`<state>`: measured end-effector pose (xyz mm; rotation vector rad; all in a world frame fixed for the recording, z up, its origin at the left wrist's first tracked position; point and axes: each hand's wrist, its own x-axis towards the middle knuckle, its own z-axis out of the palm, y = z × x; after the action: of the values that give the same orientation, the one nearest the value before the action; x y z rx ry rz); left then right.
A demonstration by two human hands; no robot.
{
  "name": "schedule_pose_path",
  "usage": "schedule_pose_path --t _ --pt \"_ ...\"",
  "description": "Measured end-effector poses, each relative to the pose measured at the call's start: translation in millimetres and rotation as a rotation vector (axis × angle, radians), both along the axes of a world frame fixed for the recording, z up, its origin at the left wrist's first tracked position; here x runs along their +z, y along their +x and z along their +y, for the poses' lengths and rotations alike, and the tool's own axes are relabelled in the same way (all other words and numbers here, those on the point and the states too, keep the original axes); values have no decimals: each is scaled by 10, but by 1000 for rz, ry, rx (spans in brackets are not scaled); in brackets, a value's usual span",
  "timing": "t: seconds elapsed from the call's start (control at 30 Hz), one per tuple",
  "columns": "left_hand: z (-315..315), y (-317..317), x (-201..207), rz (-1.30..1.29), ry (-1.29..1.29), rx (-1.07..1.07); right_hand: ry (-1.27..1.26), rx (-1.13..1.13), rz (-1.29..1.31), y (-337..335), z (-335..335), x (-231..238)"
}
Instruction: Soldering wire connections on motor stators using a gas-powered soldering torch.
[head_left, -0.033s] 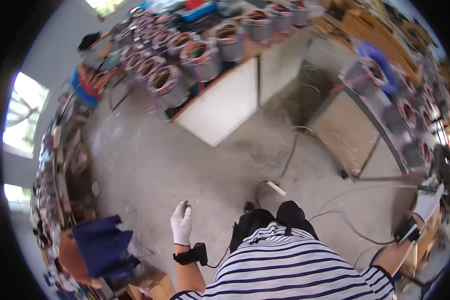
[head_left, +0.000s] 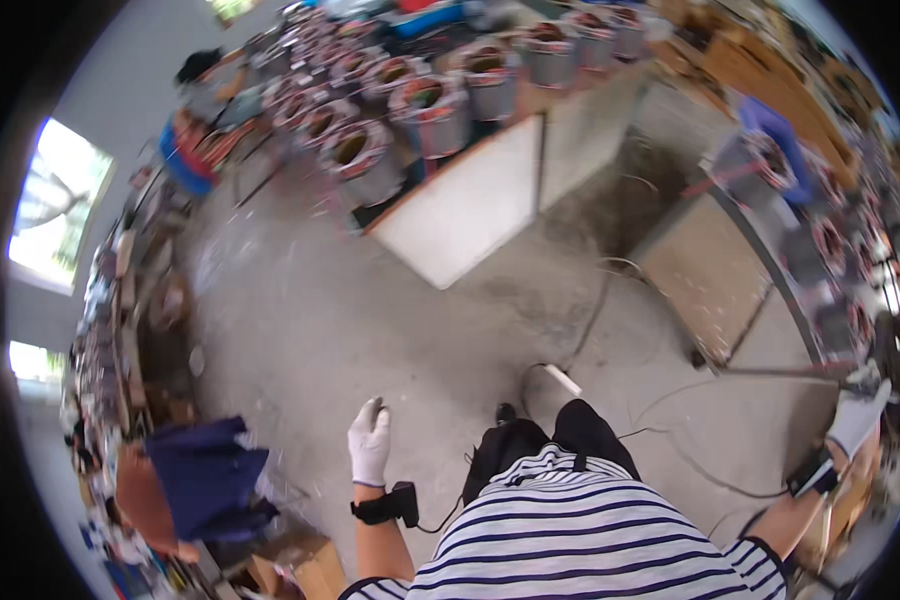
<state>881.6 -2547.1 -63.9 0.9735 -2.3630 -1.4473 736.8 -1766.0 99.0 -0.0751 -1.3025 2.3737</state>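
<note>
My left hand (head_left: pixel 370 447), in a white glove with grey fingertips, hangs over the concrete floor with its thumb and fingers slightly apart and nothing visible in it. A black band with a small box (head_left: pixel 386 504) wraps the wrist. Far to the right, my right hand (head_left: pixel 856 418), also gloved, reaches to the near end of a bench bearing grey motor stators (head_left: pixel 815 250). Dark parts (head_left: pixel 862 378) lie at its fingertips. Blur hides whether it grips any of them. Another black wrist band (head_left: pixel 813 470) sits on that arm.
A white-panelled bench (head_left: pixel 470 215) with rows of stators stands ahead. Cables and a white power strip (head_left: pixel 562 379) cross the floor (head_left: pixel 370 310). A dark blue garment (head_left: pixel 205 475) hangs over a brown chair back (head_left: pixel 145 500) at left. A person (head_left: pixel 210 90) sits far left.
The benches and stators have shifted a little to the right in the picture as the view turns left. Both hands keep nearly the same place and pose.
</note>
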Motion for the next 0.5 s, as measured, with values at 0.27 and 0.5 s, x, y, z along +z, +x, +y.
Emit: schedule_pose_path --t 0.27,0.5 --pt "-652 42 206 -101 -69 -26 -143 -311 -61 -723 -2573 90" --pt "-1462 -680 474 -24 -176 -46 157 -424 -121 -1244 -4195 344"
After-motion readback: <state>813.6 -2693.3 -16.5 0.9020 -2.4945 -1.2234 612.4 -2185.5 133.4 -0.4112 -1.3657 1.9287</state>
